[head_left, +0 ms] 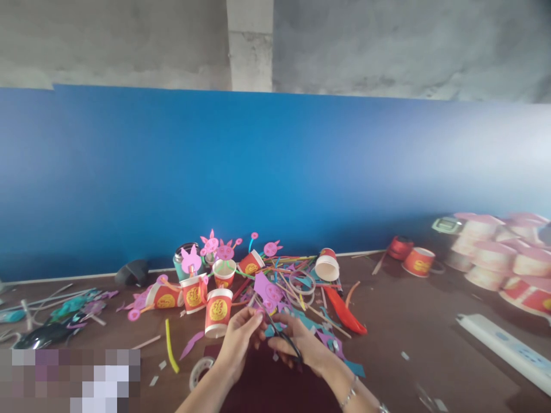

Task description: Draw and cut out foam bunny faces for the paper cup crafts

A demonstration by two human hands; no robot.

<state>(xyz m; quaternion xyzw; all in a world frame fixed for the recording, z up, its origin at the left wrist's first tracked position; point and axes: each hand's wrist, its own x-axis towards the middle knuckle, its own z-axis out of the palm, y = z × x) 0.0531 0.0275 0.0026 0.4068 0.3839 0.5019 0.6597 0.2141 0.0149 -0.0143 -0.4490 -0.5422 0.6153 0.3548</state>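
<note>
Cutting seemed in hand at six o'clock: the left hand point(241, 328) pinched a small pink piece point(259, 312), the right hand's point(305, 343) grip wrapped scissors point(295, 347); another snip likely called for steadiness.

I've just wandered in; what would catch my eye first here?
The broad blue panel behind the table dominates the view. Below it, left of centre, crowd red-and-white paper cups and pink cut-out faces. Nearer the front, the right hand holds dark-handled scissors, with the left hand close beside it.
</note>
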